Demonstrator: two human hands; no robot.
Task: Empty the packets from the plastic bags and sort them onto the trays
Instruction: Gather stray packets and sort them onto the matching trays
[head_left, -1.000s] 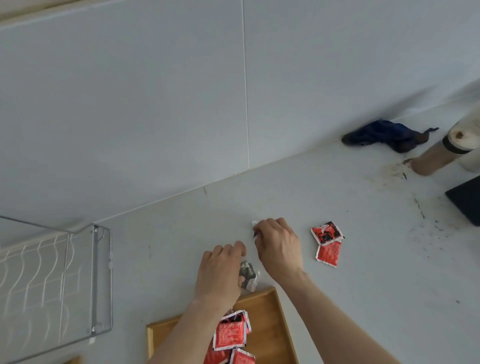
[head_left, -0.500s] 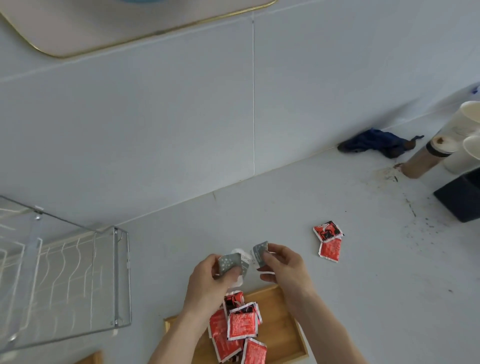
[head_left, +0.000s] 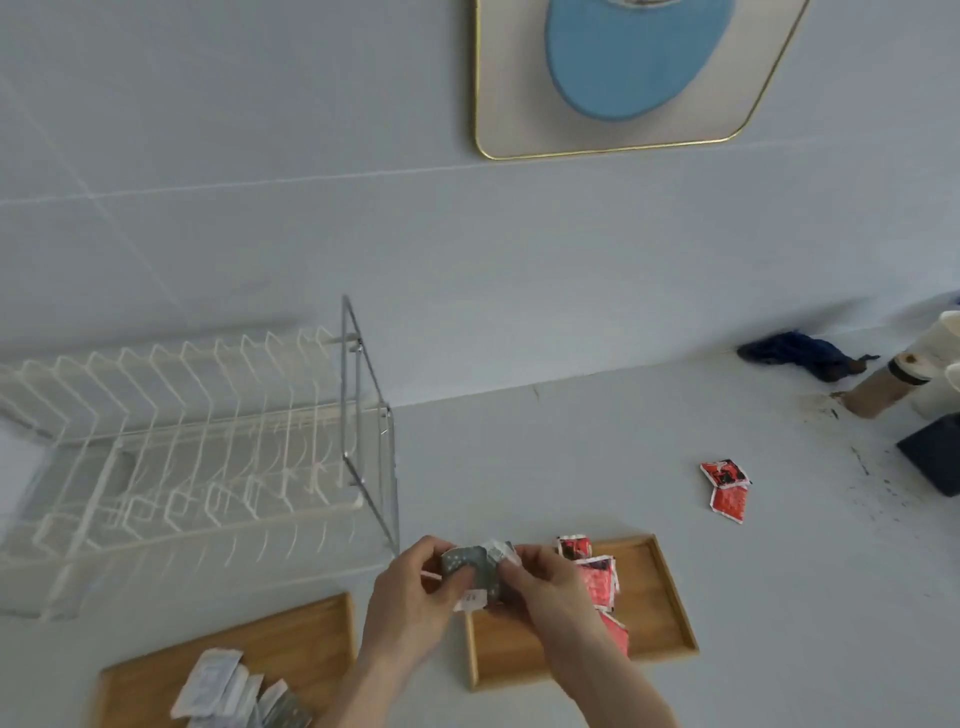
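Observation:
My left hand (head_left: 415, 597) and my right hand (head_left: 545, 582) meet above the gap between two wooden trays, both pinching a small bunch of grey and white packets (head_left: 475, 566). The right tray (head_left: 670, 603) holds several red packets (head_left: 597, 577), partly hidden by my right hand. The left tray (head_left: 306, 639) holds white and grey packets (head_left: 228, 691) at its near end. Two more red packets (head_left: 727, 488) lie loose on the counter to the right. No plastic bag is clearly visible.
A white wire dish rack (head_left: 182, 457) stands at the left, its metal end frame close to my left hand. At the far right are a dark blue cloth (head_left: 800, 353), stained paper cups (head_left: 898, 379) and a dark box (head_left: 935, 452). A framed picture (head_left: 623, 78) hangs on the wall.
The view has tilted up and swung left, bringing the dish rack and left tray into sight. My hands have come together, joining the grey packets that they held apart.

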